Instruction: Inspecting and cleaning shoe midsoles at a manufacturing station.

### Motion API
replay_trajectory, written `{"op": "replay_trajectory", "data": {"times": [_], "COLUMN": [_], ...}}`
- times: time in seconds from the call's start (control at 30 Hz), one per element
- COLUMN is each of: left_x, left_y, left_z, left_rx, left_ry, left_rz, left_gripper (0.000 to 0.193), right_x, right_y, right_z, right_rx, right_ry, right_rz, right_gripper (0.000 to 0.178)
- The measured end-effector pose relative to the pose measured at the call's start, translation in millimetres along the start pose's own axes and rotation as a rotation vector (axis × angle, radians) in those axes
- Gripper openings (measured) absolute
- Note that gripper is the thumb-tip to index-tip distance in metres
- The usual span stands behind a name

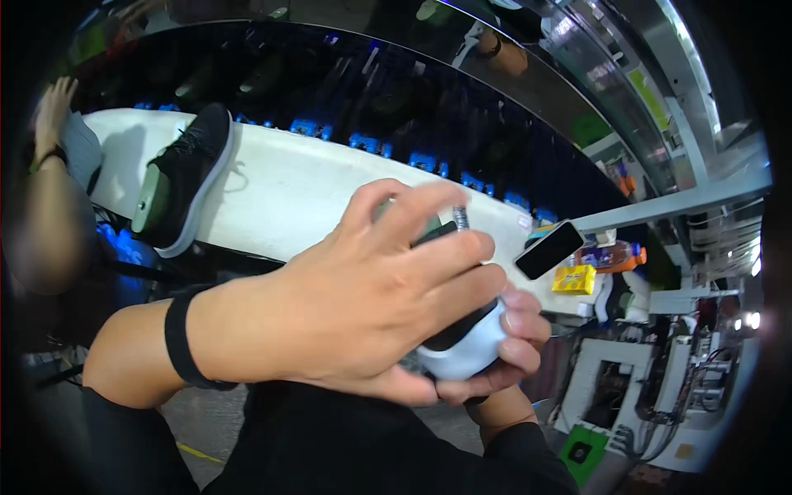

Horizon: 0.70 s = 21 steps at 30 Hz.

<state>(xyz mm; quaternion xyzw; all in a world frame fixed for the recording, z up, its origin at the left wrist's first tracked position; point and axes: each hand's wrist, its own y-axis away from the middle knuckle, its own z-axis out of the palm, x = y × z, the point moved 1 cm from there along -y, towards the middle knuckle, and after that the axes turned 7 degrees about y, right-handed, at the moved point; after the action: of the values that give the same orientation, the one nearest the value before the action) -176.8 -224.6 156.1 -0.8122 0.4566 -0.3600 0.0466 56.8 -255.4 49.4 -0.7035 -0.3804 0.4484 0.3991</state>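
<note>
Close in front of me I hold a shoe (pixel 469 346) with a white sole and a dark upper, mostly covered by my hands. My left hand (pixel 388 289), with a black band at its wrist, lies across its top with the fingers bent over it. From the right side and below, my right hand (pixel 521 346) wraps its fingers round the white sole. A coiled metal spring (pixel 461 218) pokes up by my left fingers, and a bit of green shows between them. Another black shoe (pixel 194 169) with a white sole and a green last inside lies on the white belt (pixel 272 177) at the left.
Beyond the belt runs a dark machine with blue fittings (pixel 367 144). A phone (pixel 549 250), a yellow packet (pixel 574 280) and an orange-capped bottle (pixel 619 256) lie at the right. Another person's hand (pixel 54 111) is raised at the far left. Machinery (pixel 610 375) stands at the lower right.
</note>
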Motion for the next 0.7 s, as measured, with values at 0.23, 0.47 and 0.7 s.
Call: {"op": "replay_trajectory", "data": {"times": [0.23, 0.47, 0.7], "left_x": [-9, -4, -15], "left_y": [40, 74, 109], "left_z": [-42, -43, -12], "left_rx": [-0.192, -0.189, 0.005], "left_ry": [0.276, -0.040, -0.365], "left_rz": [-0.212, -0.674, -0.841], "left_gripper": [0.087, 0.120, 0.113], "right_x": [6, 1, -22], "right_y": [63, 50, 31], "right_z": [55, 94, 122], "right_rx": [-0.045, -0.137, -0.290], "right_ry": [0.147, -0.141, -0.138], "right_rz": [0.232, 0.247, 0.399], "right_gripper": [0.061, 0.057, 0.059]}}
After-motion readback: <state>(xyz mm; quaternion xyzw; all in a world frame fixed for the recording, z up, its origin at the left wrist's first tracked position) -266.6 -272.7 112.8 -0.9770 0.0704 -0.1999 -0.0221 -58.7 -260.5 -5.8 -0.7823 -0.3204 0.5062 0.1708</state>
